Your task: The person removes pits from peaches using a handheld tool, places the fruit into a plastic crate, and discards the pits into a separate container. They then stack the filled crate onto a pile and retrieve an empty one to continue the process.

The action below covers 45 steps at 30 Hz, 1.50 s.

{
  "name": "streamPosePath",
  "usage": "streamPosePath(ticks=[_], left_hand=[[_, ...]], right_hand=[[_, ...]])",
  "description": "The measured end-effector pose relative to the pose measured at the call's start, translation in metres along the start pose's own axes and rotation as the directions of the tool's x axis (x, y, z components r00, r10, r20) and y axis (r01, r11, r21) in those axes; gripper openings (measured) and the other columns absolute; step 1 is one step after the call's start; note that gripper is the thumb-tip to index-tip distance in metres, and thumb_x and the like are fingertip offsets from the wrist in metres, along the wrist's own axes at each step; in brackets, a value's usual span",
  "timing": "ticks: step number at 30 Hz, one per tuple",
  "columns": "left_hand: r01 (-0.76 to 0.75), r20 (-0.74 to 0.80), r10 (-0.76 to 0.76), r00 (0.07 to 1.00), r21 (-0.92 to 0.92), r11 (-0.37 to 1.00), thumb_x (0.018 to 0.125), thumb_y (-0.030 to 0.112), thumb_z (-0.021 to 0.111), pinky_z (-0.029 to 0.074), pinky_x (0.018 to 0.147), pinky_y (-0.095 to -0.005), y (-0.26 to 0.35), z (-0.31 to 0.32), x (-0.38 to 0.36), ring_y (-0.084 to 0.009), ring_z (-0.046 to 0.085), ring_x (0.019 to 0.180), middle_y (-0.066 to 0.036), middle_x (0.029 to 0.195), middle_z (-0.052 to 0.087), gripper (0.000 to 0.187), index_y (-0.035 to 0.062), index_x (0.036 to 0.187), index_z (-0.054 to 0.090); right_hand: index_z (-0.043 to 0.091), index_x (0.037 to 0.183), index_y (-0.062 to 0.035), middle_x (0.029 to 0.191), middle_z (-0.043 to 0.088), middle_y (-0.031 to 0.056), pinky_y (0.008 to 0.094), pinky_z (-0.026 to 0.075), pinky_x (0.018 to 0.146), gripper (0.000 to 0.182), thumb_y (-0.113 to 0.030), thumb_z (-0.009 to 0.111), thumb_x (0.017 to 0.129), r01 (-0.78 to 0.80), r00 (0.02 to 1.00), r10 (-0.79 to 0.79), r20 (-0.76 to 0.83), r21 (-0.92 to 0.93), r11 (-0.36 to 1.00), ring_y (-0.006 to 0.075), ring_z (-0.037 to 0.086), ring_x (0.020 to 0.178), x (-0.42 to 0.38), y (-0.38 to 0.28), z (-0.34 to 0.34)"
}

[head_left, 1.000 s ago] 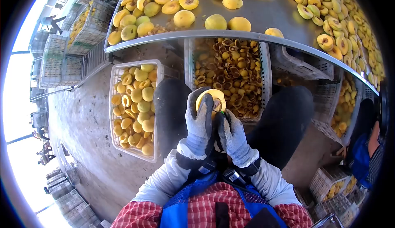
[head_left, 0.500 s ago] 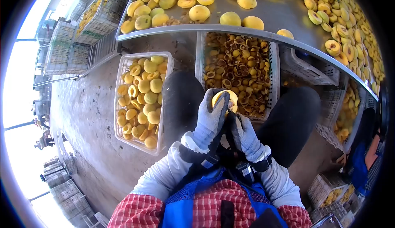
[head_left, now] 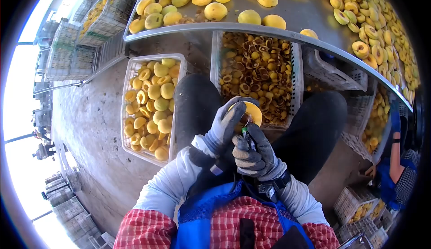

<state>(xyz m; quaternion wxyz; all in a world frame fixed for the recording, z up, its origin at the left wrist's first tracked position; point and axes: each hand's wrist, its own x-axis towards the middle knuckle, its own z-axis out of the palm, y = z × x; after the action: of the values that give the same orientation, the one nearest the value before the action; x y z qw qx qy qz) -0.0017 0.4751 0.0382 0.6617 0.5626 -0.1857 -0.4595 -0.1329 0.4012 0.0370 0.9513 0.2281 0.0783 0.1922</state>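
Note:
My left hand (head_left: 223, 122), in a grey-palmed glove, is closed around a yellow peach half (head_left: 254, 111), its cut face turned up towards me. Gripped in my gloved right hand (head_left: 257, 158) is a small pitting tool (head_left: 245, 132) with a green collar; its thin metal end reaches the middle of the peach half. Both hands are between my knees, near the front of a crate (head_left: 297, 76) of brown-centred peach scraps. Left of my knee, another white crate (head_left: 147, 157) is filled with peach halves.
A metal table (head_left: 310, 19) crosses ahead, bearing many peaches and halves, heaped at the right. Under its right side stand more crates (head_left: 339, 76). Stacked crates (head_left: 67, 53) line the left. At the far right, a co-worker's arm (head_left: 396, 159) shows beside them.
My right hand has turned and drawn slightly down, bringing the green-collared tool into sight. The peach half has tilted, showing more of its yellow flesh. The co-worker's arm has shifted.

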Motion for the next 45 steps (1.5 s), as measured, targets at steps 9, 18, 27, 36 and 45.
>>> streamPosePath(ticks=[9, 18, 27, 36, 45], left_hand=[[-0.51, -0.807, 0.108, 0.58, -0.257, 0.821, 0.091, 0.014, 0.059, 0.045, 0.092, -0.03, -0.027, -0.075, -0.045, -0.0177, 0.057, 0.107, -0.012, 0.111, 0.061, 0.034, -0.0015, 0.12, 0.052], [0.871, -0.883, 0.072, 0.463, 0.469, 0.149, 0.081, 0.063, 0.051, 0.029, 0.102, -0.0582, -0.072, -0.241, -0.155, -0.0434, 0.034, 0.128, -0.022, 0.147, 0.024, 0.072, 0.0269, 0.141, 0.034], [0.04, -0.238, 0.706, 0.667, 0.958, 0.285, 0.079, 0.029, 0.067, 0.043, 0.09, -0.0423, 0.105, -0.142, 0.057, -0.0367, 0.051, 0.107, -0.017, 0.115, 0.052, 0.055, 0.0058, 0.125, 0.047], [-0.019, -0.019, -0.115, 0.993, 0.948, -0.318, 0.071, 0.056, 0.068, 0.045, 0.092, -0.0419, 0.135, -0.024, 0.258, -0.038, 0.046, 0.118, -0.02, 0.141, 0.03, 0.079, 0.0179, 0.136, 0.043], [0.164, -0.213, -0.153, 0.965, 0.945, -0.283, 0.069, 0.053, 0.071, 0.048, 0.085, -0.0419, 0.129, -0.069, 0.271, -0.0348, 0.057, 0.106, -0.019, 0.122, 0.05, 0.087, 0.0054, 0.133, 0.036]], right_hand=[[0.046, 0.084, -0.0099, 0.058, 0.036, -0.0004, 0.0308, 0.034, 0.044, 0.052, -0.057, 0.027, 0.096, 0.156, 0.986, -0.151, 0.077, -0.06, 0.986, 0.0127, 0.038, 0.046, -0.004, -0.047, -0.016], [0.057, 0.104, -0.0128, 0.08, 0.053, 0.0044, 0.045, 0.048, 0.064, 0.045, -0.055, 0.049, 0.089, -0.082, 0.856, -0.182, -0.483, -0.475, 0.876, 0.0183, 0.053, 0.068, 0.017, -0.065, -0.041], [0.053, 0.112, -0.014, 0.095, 0.051, 0.0077, 0.0413, 0.048, 0.064, 0.043, -0.05, 0.054, 0.088, -0.077, 0.767, -0.305, -0.565, -0.553, 0.83, 0.019, 0.053, 0.078, 0.021, -0.066, -0.039], [0.05, 0.119, -0.0151, 0.11, 0.049, 0.011, 0.0376, 0.048, 0.064, 0.045, -0.046, 0.058, 0.088, 0.172, 0.908, -0.321, -0.269, -0.459, 0.872, 0.0197, 0.054, 0.088, 0.006, -0.082, -0.076], [0.058, 0.083, -0.0207, 0.065, 0.054, -0.0064, 0.0229, 0.042, 0.042, 0.028, -0.048, 0.054, 0.09, 0.14, 0.389, -0.59, -0.707, -0.588, 0.797, 0.0067, 0.05, 0.052, 0.012, -0.049, 0.026]])
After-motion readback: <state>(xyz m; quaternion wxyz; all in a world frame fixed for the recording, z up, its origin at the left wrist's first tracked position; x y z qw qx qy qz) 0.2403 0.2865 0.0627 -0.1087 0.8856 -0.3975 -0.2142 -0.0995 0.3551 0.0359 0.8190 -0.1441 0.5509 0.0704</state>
